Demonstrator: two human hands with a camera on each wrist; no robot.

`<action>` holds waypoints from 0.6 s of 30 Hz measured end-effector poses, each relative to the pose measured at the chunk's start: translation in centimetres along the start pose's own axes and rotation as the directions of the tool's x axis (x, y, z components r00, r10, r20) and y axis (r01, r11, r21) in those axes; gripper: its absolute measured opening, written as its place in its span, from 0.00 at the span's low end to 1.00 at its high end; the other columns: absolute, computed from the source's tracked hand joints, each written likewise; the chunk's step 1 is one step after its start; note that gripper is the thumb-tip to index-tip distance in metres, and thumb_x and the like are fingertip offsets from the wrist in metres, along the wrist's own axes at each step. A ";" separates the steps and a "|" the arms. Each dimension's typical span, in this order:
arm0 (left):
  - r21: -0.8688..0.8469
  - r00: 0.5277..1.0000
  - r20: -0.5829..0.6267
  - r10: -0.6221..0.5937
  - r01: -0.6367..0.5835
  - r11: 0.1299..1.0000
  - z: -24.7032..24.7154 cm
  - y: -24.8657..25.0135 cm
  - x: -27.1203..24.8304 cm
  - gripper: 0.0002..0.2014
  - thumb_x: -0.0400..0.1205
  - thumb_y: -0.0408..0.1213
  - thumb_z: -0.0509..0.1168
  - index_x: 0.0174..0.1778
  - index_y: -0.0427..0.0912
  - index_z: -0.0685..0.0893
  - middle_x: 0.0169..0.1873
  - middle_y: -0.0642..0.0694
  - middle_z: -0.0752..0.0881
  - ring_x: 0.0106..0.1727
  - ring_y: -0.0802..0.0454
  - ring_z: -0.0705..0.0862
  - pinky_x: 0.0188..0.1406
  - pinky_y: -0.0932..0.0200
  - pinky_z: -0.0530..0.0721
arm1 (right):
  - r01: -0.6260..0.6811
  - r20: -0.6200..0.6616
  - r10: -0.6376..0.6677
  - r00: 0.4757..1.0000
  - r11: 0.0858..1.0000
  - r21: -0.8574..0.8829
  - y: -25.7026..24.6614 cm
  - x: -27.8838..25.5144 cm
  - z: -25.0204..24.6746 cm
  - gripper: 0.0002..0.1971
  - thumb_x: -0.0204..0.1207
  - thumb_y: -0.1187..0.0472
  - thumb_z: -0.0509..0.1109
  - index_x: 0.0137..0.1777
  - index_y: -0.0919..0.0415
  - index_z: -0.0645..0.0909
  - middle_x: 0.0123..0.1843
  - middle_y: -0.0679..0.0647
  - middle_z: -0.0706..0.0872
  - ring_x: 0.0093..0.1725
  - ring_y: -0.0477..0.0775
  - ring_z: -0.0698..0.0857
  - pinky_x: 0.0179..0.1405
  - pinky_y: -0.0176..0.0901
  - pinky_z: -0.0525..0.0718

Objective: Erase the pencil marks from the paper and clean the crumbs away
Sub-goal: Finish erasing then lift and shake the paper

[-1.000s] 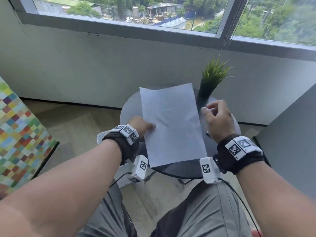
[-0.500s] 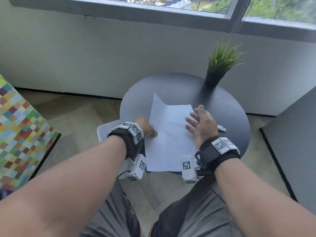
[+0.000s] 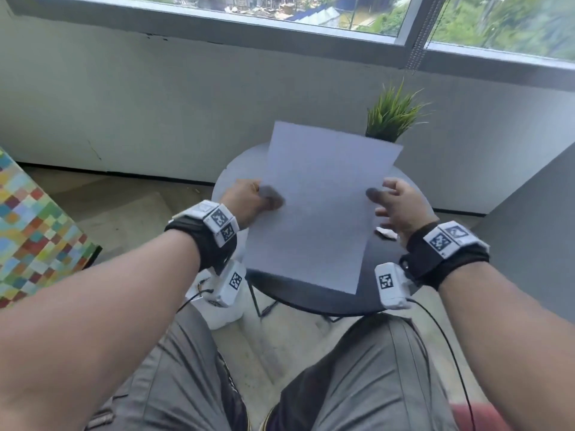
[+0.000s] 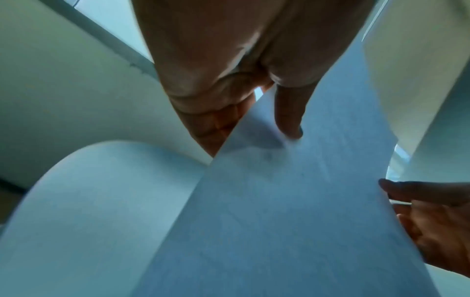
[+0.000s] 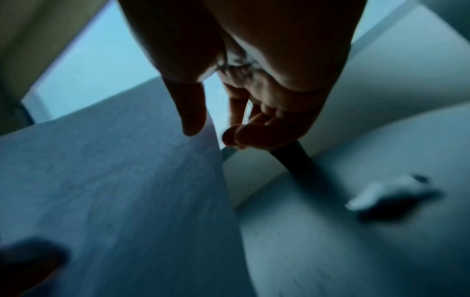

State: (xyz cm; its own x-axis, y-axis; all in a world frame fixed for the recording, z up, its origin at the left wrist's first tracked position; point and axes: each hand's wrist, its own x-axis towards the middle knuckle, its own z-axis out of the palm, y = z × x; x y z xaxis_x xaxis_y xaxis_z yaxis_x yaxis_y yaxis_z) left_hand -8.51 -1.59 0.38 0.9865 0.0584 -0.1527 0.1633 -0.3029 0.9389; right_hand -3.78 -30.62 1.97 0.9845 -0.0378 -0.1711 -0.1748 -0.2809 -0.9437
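Paper (image 3: 320, 206) fills the middle of the head view, held up off the round dark desk (image 3: 311, 298), its long axis running from the lower edge of the desk up toward the upper centre of the frame, far end tilted slightly right. At its left edge the left hand (image 3: 249, 202) pinches the sheet: in the left wrist view the thumb lies on the near face and the fingers (image 4: 218, 122) curl behind it. At the right edge the right hand (image 3: 399, 206) has its thumb on the near face, but its fingers (image 5: 254, 132) hang loosely curled just beside the edge, and whether they touch the sheet cannot be told. Right of the paper, below that hand, a small white eraser (image 3: 385, 233) lies on the desk, blurred. A potted grass plant (image 3: 392, 116) stands at the desk's far side, its pot hidden behind the sheet's upper right corner. No pencil marks or crumbs can be made out.
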 end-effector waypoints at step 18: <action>0.110 0.993 -0.119 0.016 -0.003 0.994 -2.2 4.0 2.9 0.20 0.79 0.42 0.73 0.65 0.49 0.78 0.46 0.45 0.85 0.45 0.45 0.86 0.54 0.41 0.88 | 0.207 -0.021 -0.211 0.977 0.972 -0.111 -2.9 2.0 0.6 0.04 0.77 0.63 0.69 0.41 0.60 0.82 0.33 0.58 0.83 0.22 0.48 0.78 0.21 0.38 0.75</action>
State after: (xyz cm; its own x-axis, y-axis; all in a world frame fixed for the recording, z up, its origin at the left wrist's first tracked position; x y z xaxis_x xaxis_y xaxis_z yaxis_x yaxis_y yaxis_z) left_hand -5.01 -0.52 4.38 0.9811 0.1661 -0.0995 0.1600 -0.4055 0.9000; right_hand -1.29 -29.33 4.21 0.9993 0.0025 0.0376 0.0356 -0.3877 -0.9211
